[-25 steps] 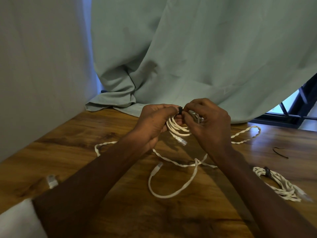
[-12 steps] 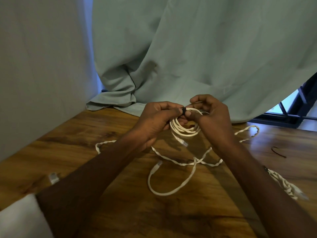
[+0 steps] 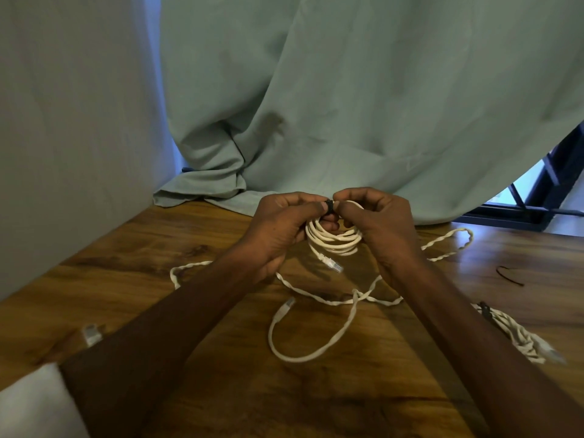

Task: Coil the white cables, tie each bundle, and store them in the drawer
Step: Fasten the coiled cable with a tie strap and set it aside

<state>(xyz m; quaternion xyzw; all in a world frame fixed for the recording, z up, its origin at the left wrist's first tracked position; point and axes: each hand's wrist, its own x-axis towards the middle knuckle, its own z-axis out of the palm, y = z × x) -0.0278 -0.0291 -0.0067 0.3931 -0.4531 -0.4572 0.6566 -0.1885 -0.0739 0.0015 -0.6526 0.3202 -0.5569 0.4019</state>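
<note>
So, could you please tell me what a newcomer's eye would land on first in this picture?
Probably the left hand and right hand, meeting mid-frame above the wooden table and pinching a small black tie atop a coiled white cable bundle. Next, the loose twisted white cable sprawling on the table below them, and the pale green curtain draped behind.

No writing, label, brand, number or sign can be read anywhere in the head view
</note>
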